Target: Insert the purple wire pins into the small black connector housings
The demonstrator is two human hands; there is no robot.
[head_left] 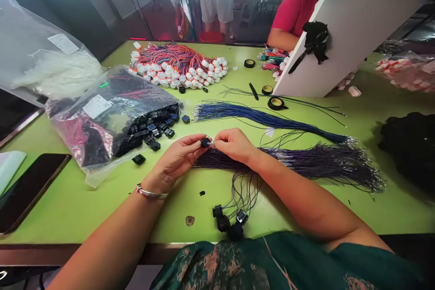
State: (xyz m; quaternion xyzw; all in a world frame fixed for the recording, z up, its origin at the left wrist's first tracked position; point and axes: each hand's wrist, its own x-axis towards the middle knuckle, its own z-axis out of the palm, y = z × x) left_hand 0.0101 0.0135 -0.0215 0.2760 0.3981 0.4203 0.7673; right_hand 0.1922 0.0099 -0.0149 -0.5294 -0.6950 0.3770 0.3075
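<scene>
Between the fingertips of my left hand (180,155) is a small black connector housing (205,142). My right hand (236,146) meets it from the right, pinching the silvery end of a wire at the housing's face. How deep the wire end sits I cannot tell. Under my right hand and forearm lies a bundle of dark purple wires (306,163) with metal terminals. Several black connectors with wires attached (222,223) rest on the table close to my body. Loose black housings (154,127) spill from a clear plastic bag (112,104) left of my hands.
A blue wire bundle (251,115) lies beyond my hands. Farther back are a pile of white connectors (190,72) with coloured wires and black tape rolls (276,103). A phone (32,190) lies at left. A white panel (356,22) stands at right, a person in red (294,4) behind it.
</scene>
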